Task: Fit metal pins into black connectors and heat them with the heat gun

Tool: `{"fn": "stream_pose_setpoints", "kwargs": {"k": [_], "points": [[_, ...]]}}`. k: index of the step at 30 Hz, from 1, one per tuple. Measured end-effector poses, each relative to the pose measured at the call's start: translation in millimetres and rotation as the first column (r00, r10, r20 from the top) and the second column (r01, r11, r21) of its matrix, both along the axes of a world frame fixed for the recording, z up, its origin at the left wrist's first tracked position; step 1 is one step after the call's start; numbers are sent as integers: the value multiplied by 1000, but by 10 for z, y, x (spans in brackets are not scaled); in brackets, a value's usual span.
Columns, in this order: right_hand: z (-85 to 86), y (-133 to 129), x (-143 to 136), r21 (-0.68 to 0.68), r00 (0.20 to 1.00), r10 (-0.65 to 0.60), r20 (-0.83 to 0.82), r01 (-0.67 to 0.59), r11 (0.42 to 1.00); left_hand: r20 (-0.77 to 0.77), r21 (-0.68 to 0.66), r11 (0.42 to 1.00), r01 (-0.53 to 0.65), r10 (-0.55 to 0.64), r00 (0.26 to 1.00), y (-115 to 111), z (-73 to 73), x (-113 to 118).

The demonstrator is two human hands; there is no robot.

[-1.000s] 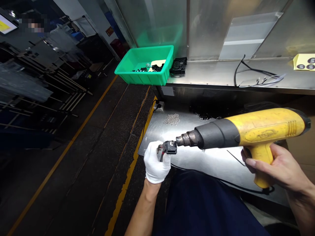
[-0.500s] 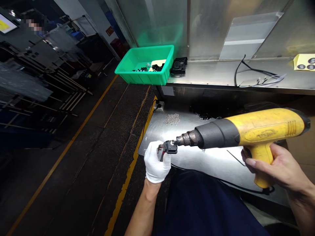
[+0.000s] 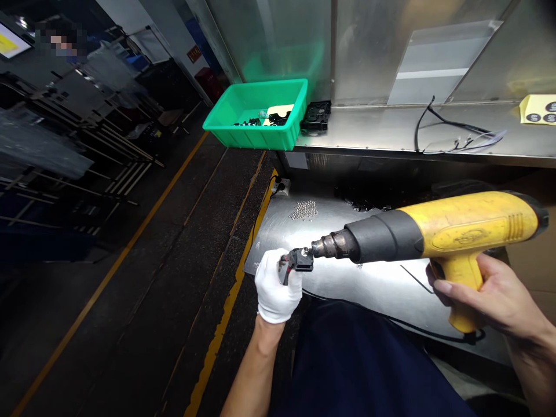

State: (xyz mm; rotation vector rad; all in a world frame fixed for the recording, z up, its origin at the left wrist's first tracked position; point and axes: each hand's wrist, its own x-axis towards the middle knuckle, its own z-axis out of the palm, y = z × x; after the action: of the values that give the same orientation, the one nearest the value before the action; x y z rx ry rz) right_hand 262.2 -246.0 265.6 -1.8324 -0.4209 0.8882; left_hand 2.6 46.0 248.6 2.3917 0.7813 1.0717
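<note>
My left hand (image 3: 278, 289), in a white glove, is closed on a small black plastic part (image 3: 302, 260). A round metal piece sits on top of that part, and a bit of red shows by the fingers. Bare, my right hand (image 3: 499, 292) wraps round the handle of a yellow heat gun (image 3: 478, 223). The gun lies nearly level, and its stepped metal nozzle points left, right beside the metal piece; whether they touch I cannot tell. Behind my left hand, many small metal pieces (image 3: 304, 210) lie spread on the metal table (image 3: 334, 284).
A green bin (image 3: 256, 139) holding black parts stands on the metal shelf (image 3: 365, 130), with a black part (image 3: 316, 117) beside it. Black cables (image 3: 460, 124) and a yellow sticker sheet (image 3: 536, 110) lie further right. A power socket (image 3: 281, 186) sits at the table's back corner.
</note>
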Motion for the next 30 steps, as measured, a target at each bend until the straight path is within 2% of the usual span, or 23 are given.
{"fn": "stream_pose_setpoints", "kwargs": {"k": [6,8,10,12,15,18,21,25,28,30], "points": [[-9,-8,10,4,1000,5,8,-5,1000,2,-13,1000,1,-1,1000,-5,-9,3],[-20,74,-13,29,1000,-2,-30,3,1000,5,-37,999,-1,1,1000,-9,-29,-9],[-104,220,-69,61,996,-16,-91,21,998,8,-69,998,-4,5,1000,-17,-58,-34],[-307,436,-160,87,989,-23,-148,36,996,8,-99,995,-14,15,1000,-28,-96,-75],[-825,903,-362,67,980,-34,-194,47,997,-1,-150,988,-47,47,999,-43,-167,-180],[-1414,1498,-627,-46,975,-39,-218,29,999,-13,-216,972,-94,94,996,-44,-272,-378],[-1850,2106,-940,-176,975,-5,-221,-35,984,-49,-345,920,-185,179,983,-29,-423,-692],[-2140,2778,-1397,-308,981,73,-182,-127,943,-130,-453,831,-323,297,946,25,-645,-1182],[-2227,3187,-1721,-385,983,145,-110,-177,906,-143,-488,777,-398,378,915,99,-758,-1465],[-2246,3433,-1904,-428,977,205,-63,-212,879,-152,-486,764,-425,405,902,171,-802,-1579]]}}
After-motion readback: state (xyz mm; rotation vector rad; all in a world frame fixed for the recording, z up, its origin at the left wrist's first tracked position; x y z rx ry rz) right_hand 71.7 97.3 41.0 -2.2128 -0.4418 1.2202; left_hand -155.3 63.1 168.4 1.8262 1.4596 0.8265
